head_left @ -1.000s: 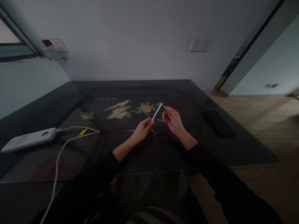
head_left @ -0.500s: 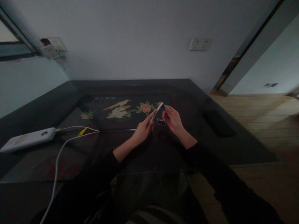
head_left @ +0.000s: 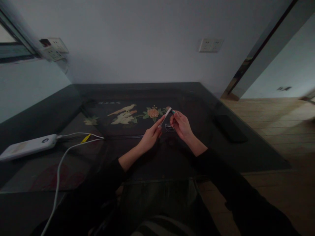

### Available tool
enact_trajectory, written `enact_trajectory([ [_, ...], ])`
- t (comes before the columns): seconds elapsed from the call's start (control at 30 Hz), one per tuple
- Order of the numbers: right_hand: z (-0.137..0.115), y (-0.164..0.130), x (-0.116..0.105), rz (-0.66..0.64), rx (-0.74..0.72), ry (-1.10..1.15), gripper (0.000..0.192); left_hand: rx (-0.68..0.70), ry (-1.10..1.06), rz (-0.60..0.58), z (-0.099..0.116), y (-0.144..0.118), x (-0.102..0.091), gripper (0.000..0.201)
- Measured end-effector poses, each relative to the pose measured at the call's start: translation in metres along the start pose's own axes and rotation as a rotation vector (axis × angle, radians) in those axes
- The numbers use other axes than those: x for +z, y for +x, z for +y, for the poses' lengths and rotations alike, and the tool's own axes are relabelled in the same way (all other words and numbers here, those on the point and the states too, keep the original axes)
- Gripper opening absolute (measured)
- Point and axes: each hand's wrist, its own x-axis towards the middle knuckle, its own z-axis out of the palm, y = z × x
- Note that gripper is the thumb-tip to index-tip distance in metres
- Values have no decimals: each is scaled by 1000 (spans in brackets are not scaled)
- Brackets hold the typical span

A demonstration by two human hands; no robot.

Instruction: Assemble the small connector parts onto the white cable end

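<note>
The left hand (head_left: 149,137) has its grip closed around the lower end of a slim white stick (head_left: 165,117), which tilts up and to the right. The right hand (head_left: 181,125) pinches a small teal-tipped piece (head_left: 173,112) at the stick's upper end; what that piece is cannot be told in the dim light. Both hands hover just above a dark glass surface (head_left: 73,157) with a painted bird and flower design under it. A small dark ridged item (head_left: 169,127) lies on the surface just below the hands. Far to the left lies a white power bank (head_left: 28,147) with white cables (head_left: 61,160) attached. A black phone (head_left: 230,128) lies well apart to the right
</note>
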Motion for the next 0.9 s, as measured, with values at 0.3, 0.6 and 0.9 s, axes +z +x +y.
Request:
enact_trajectory([
  [0.3,4,2,-2,1,-11,-21,38,20,-29,-7,1,-1,4,59],
  [0.6,4,1,-2,4,-18,1,40,42,9,-35,6,-4,6,59],
  [0.9,3,0,-1,-41,-8,37,36,-37,-27,-81,10,-6,7,66],
])
